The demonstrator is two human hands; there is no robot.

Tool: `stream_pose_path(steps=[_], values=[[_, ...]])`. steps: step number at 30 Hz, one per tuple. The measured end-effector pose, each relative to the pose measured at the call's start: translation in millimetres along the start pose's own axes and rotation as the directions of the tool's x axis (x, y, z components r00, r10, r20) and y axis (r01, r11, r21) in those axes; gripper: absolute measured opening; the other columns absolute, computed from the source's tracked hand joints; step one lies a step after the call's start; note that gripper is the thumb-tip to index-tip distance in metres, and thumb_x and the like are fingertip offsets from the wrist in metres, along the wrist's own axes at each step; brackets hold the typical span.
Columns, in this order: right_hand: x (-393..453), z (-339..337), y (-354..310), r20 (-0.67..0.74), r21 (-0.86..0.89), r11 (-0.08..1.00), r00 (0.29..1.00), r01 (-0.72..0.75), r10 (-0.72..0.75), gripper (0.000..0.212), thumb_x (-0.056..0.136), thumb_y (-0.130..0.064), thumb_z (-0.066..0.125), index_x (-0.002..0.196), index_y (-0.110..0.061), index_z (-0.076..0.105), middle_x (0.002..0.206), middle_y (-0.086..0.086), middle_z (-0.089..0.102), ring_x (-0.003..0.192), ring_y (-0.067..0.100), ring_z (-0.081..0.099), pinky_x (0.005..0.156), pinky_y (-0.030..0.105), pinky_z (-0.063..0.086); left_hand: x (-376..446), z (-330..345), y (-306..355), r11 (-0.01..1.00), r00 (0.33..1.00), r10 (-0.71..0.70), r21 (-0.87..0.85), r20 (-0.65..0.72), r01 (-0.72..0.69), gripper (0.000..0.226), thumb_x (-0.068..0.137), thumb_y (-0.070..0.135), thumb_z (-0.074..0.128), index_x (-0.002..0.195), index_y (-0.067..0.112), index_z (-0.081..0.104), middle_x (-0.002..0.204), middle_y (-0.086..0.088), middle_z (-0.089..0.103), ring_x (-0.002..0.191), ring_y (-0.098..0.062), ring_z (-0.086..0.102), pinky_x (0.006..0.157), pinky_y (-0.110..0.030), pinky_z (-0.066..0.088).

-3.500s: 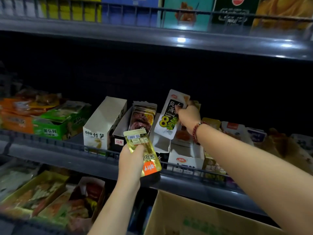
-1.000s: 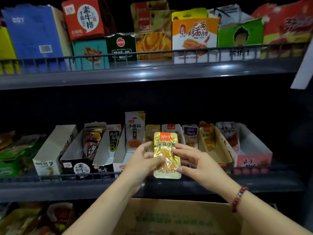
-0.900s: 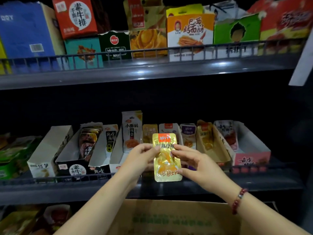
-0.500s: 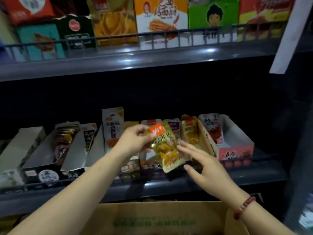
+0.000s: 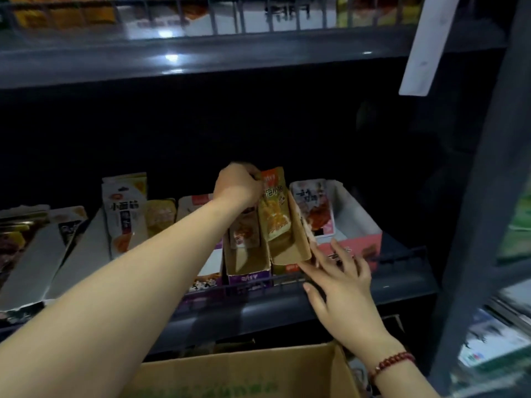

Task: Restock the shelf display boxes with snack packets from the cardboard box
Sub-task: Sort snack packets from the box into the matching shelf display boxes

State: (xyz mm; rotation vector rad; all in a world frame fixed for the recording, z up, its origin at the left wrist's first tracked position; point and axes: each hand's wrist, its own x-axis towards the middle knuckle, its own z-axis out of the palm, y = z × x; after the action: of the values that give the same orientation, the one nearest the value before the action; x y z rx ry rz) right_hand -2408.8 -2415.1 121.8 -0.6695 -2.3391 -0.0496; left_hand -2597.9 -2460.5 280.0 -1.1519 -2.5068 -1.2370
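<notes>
The left hand (image 5: 238, 186) grips the top edge of a gold snack packet (image 5: 273, 206) with its fingers curled round the orange header strip. The packet stands nearly upright, its lower end set inside an open brown display box (image 5: 290, 251) on the middle shelf (image 5: 258, 314). The right hand (image 5: 342, 278) is spread flat, fingers straight and holding nothing; its fingertips (image 5: 316, 251) touch the lower right side wall of the brown display box, near the front corner. A red bead bracelet (image 5: 392, 361) sits on the right wrist. Just left of the brown box stands a purple-fronted display box (image 5: 248, 265) with a single packet at its back. Just right of the brown box is a white and pink display box (image 5: 353, 225) holding a packet with a red picture (image 5: 314, 206), which leans against its back part. Further left along the shelf are several white display boxes; a tall white packet (image 5: 125, 212) stands upright in one of them. A wire rail (image 5: 258, 284) runs along the shelf front, across the box fronts. The cardboard box (image 5: 244, 374) sits below the shelf at the bottom of the view, under the left forearm; its contents are not visible. An upper shelf (image 5: 201, 57) above carries blurred cartons behind its own rail. A dark upright post (image 5: 482, 196) stands at the right side.
</notes>
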Motion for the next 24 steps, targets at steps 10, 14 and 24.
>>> stream_pose_path(steps=[10,14,24], values=[[-1.3,6.9,4.0,-0.075,0.003,0.999,0.996,0.039,-0.039,0.041,0.078,-0.036,0.047,0.114,-0.034,0.066,0.115,-0.012,0.066,0.127,0.023,0.038,0.106,0.050,0.018,8.6,58.5,-22.2,0.947,0.988,0.147,0.283,0.035,-0.151,0.028,0.093,0.011,0.053,0.119,0.011,0.064,0.116,-0.011,0.065,0.104,-0.029,0.060,0.072,-0.031,0.043],[-1.1,8.7,2.7,-0.081,0.019,1.000,0.997,0.017,-0.016,0.041,0.077,-0.036,0.044,0.111,-0.034,0.068,0.114,-0.013,0.067,0.127,0.023,0.039,0.106,0.052,0.018,15.3,64.2,-37.9,0.929,0.989,0.147,0.344,-0.002,-0.137,0.028,0.094,0.016,0.055,0.121,0.014,0.065,0.123,-0.011,0.061,0.110,-0.028,0.058,0.079,-0.035,0.048],[-1.5,13.4,1.0,-0.074,0.048,0.999,0.997,0.005,-0.001,0.045,0.077,-0.034,0.041,0.114,-0.032,0.066,0.115,-0.011,0.065,0.128,0.025,0.038,0.105,0.052,0.020,22.0,78.7,-56.0,0.972,0.990,0.119,0.213,-0.070,-0.102,0.037,0.093,0.013,0.058,0.129,0.021,0.059,0.140,-0.011,0.040,0.115,-0.030,0.054,0.090,-0.034,0.048]])
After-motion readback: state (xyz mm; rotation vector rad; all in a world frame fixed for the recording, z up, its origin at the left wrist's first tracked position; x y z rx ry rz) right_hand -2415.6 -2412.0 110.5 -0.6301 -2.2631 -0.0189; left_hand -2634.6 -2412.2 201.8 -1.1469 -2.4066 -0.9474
